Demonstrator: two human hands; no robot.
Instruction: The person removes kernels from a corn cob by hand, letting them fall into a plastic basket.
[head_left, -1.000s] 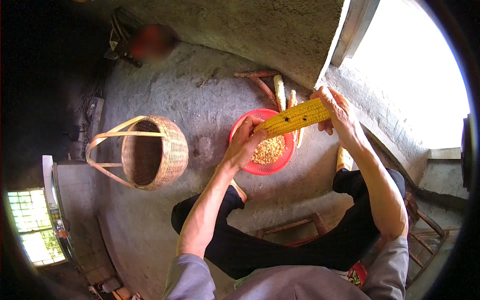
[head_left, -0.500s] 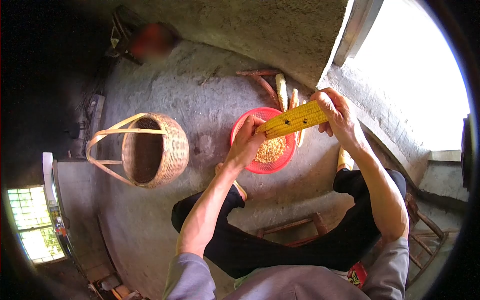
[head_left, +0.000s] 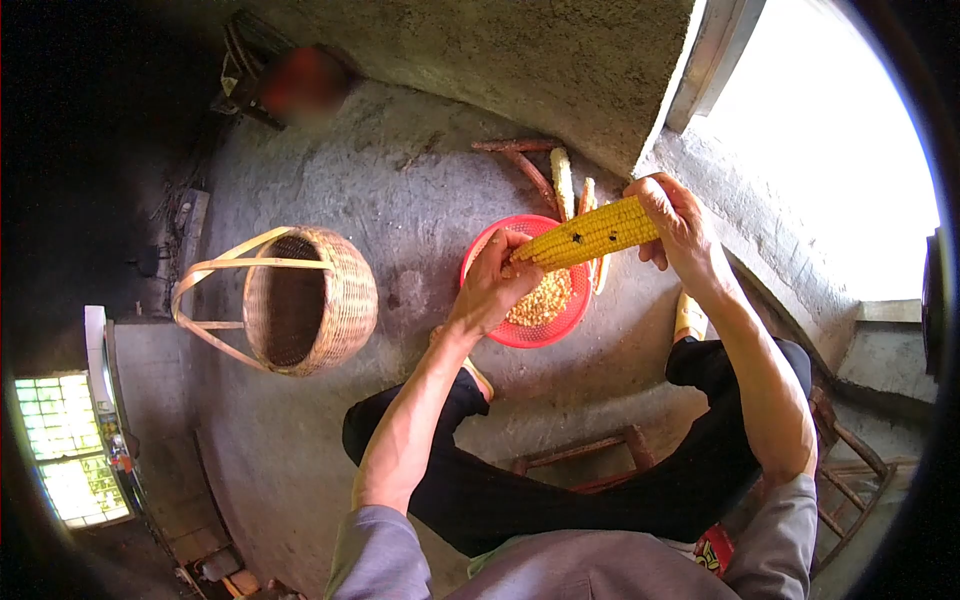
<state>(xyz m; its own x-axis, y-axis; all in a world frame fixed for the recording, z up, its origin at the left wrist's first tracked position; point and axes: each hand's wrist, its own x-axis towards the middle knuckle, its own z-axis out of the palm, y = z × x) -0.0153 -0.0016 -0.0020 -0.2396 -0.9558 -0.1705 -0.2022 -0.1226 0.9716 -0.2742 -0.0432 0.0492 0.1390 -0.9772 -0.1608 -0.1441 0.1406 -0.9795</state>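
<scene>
A yellow corn cob (head_left: 595, 236) with a few dark spots is held between both hands, tilted slightly up to the right. My right hand (head_left: 683, 230) is wrapped round its right end. At the left end, the fingers and thumb of my left hand (head_left: 497, 280) press on the cob's tip. Below the cob stands a red plastic basket (head_left: 574, 322) with perforated sides. Loose corn kernels (head_left: 541, 300) cover part of its bottom. The cob and my left hand hide some of the basket.
Several stripped cobs (head_left: 563, 183) lie on the floor beyond the red basket, by the wall. A woven basket (head_left: 345, 300) with a tall handle stands to the left. A wooden stool (head_left: 590, 452) shows between my legs, and a wooden chair (head_left: 850, 450) at right.
My left hand's fingers have shifted slightly at the cob's left end. The cob and my right hand have moved a little to the right and down.
</scene>
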